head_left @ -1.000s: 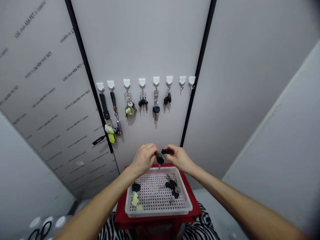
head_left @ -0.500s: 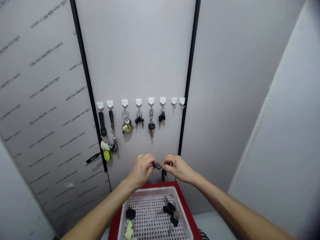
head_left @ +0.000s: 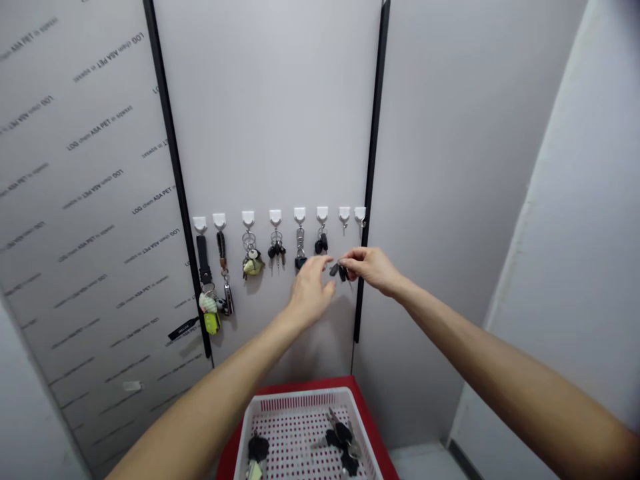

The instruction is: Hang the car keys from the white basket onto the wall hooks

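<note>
My right hand [head_left: 374,268] pinches a bunch of black-headed keys [head_left: 342,271] by its ring, in front of the panel and below the two rightmost hooks. My left hand [head_left: 311,291] is just left of that bunch, its thumb and fingers apart and nothing gripped in them. Above the hands, a white hook [head_left: 345,214] and a second white hook [head_left: 360,214] at the row's right end carry no keys. Left of these, a pair of black keys [head_left: 321,244] hangs from its own hook, close to my left fingertips.
Further left hang a silver-clipped key bunch [head_left: 300,243], a small black key bunch [head_left: 277,250], a yellow-tagged bunch [head_left: 253,265] and two strap keychains, one with a lime-green fob [head_left: 212,323]. Below, a white basket [head_left: 300,402] with several keys stands on a red surface [head_left: 373,427].
Both hands have risen from above the basket towards the hook row, the right one carrying the keys. My left hand has let go of the bunch and opened its fingers.
</note>
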The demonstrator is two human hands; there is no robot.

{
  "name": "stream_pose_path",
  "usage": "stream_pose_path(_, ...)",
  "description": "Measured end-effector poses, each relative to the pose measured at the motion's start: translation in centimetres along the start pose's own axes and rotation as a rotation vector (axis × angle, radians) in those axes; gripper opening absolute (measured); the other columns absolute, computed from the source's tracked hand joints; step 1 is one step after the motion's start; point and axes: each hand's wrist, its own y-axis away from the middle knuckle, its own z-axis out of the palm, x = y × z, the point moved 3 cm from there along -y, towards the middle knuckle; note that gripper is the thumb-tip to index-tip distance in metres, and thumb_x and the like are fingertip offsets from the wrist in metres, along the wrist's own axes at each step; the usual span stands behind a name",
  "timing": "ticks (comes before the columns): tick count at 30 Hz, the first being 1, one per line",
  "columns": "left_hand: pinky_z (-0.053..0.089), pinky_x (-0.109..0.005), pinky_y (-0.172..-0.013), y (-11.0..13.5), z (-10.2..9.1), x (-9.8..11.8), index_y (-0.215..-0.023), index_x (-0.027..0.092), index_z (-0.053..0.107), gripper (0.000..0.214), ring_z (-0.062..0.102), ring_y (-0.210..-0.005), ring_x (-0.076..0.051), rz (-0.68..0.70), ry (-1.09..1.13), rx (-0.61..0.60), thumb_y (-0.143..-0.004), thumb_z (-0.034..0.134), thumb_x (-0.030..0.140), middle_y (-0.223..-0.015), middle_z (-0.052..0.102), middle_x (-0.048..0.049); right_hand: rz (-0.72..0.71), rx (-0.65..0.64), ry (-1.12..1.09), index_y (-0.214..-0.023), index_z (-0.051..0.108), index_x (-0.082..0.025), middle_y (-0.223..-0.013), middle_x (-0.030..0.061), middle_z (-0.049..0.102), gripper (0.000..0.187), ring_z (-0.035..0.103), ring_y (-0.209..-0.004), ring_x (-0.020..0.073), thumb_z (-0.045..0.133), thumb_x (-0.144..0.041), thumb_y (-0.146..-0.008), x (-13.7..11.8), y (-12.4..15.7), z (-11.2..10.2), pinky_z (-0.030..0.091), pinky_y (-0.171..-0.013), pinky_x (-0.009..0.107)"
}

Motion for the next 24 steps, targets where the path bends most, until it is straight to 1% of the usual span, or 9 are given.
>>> stream_pose_path(1, 0.035, -0.027, -0.076, -0.7, -0.1, 0.0, -0.097, 0.016, 0.042, 0.037, 0.045, -0.084, -0.013, -0.011, -0.013, 0.027, -0.061, 0.045, 0.013, -0.097, 0.047, -0.005, -0.003, -0.022, -0.002, -0.057, 0.051, -0.012, -0.039, -0.005, 0.046, 0.005, 0.042, -0.037, 0.0042, 0.051, -0.017, -0.058, -0.4, -0.2, -0.2, 0.038, -0.039, 0.017)
stream_pose_path(3, 0.036, -0.027, -0.075, -2.0, 0.1, -0.3, -0.096, 0.015, 0.043, 0.036, 0.045, -0.083, -0.014, -0.069, -0.012, 0.008, -0.06, 0.046, 0.016, -0.094, 0.049, -0.0054, -0.013, -0.011, -0.019, -0.057, 0.051, -0.012, -0.039, -0.0046, 0.047, 0.002, 0.044, -0.037, 0.0045, 0.051, -0.014, -0.059, -1.1, -0.6, -0.6, 0.04, -0.041, 0.017)
stream_pose_path(7, 0.039, -0.025, -0.069, -4.0, 0.9, -1.2, -0.096, 0.015, 0.044, 0.034, 0.049, -0.073, -0.011, -0.178, 0.054, -0.069, -0.062, 0.044, 0.017, -0.087, 0.053, -0.0051, -0.007, 0.149, -0.155, -0.057, 0.048, -0.012, -0.042, -0.0042, 0.048, 0.005, 0.047, -0.039, 0.0046, 0.049, -0.008, -0.06, -1.7, -2.4, -1.9, 0.044, -0.041, 0.018)
stream_pose_path(9, 0.039, -0.024, -0.069, -4.7, 1.3, -1.2, -0.099, 0.016, 0.043, 0.036, 0.05, -0.072, -0.011, -0.183, 0.072, -0.081, -0.063, 0.043, 0.017, -0.089, 0.053, -0.0051, 0.001, 0.217, -0.22, -0.056, 0.045, -0.012, -0.042, -0.0045, 0.047, 0.008, 0.048, -0.039, 0.0048, 0.048, -0.006, -0.061, -1.6, -3.6, -2.3, 0.044, -0.04, 0.018)
stream_pose_path(13, 0.039, -0.026, -0.068, -5.4, 2.2, -0.8, -0.099, 0.017, 0.043, 0.038, 0.05, -0.074, -0.013, -0.167, 0.024, -0.156, -0.061, 0.045, 0.019, -0.093, 0.052, -0.0052, 0.002, 0.293, -0.261, -0.057, 0.044, -0.012, -0.041, -0.0046, 0.046, 0.008, 0.048, -0.037, 0.0048, 0.047, -0.007, -0.063, -0.9, -5.8, -2.4, 0.044, -0.037, 0.018)
stream_pose_path(17, 0.038, -0.026, -0.07, -5.0, 2.8, -0.6, -0.098, 0.017, 0.044, 0.038, 0.05, -0.076, -0.013, -0.142, -0.034, -0.207, -0.06, 0.046, 0.02, -0.092, 0.052, -0.0053, 0.03, 0.416, -0.248, -0.059, 0.044, -0.013, -0.042, -0.0047, 0.045, 0.007, 0.048, -0.038, 0.005, 0.044, -0.007, -0.064, 0.4, -7.1, -2.0, 0.043, -0.037, 0.017)
stream_pose_path(20, 0.038, -0.026, -0.071, -4.0, 2.8, -1.1, -0.097, 0.017, 0.046, 0.037, 0.05, -0.075, -0.013, -0.148, -0.047, -0.235, -0.06, 0.046, 0.019, -0.091, 0.053, -0.0055, 0.04, 0.441, -0.189, -0.065, 0.045, -0.012, -0.047, -0.0032, 0.047, 0.007, 0.049, -0.041, 0.0056, 0.041, -0.007, -0.064, 1.2, -7.5, -1.6, 0.043, -0.041, 0.018)
stream_pose_path(22, 0.038, -0.026, -0.07, -2.8, 2.9, -1.9, -0.096, 0.015, 0.046, 0.036, 0.05, -0.073, -0.013, -0.186, -0.044, -0.26, -0.059, 0.046, 0.019, -0.09, 0.053, -0.006, 0.002, 0.442, -0.101, -0.071, 0.048, -0.012, -0.054, -0.0011, 0.051, 0.012, 0.05, -0.045, 0.0059, 0.041, -0.007, -0.062, 1.4, -7.2, -1.6, 0.044, -0.046, 0.02)
stream_pose_path(24, 0.038, -0.025, -0.07, -0.7, 3.3, -3.3, -0.094, 0.014, 0.047, 0.035, 0.05, -0.072, -0.012, -0.248, -0.029, -0.298, -0.059, 0.046, 0.017, -0.09, 0.053, -0.0064, -0.075, 0.479, 0.04, -0.078, 0.049, -0.013, -0.065, 0.001, 0.053, 0.019, 0.051, -0.049, 0.0066, 0.043, -0.01, -0.061, 1.8, -5.9, -1.6, 0.043, -0.052, 0.022)
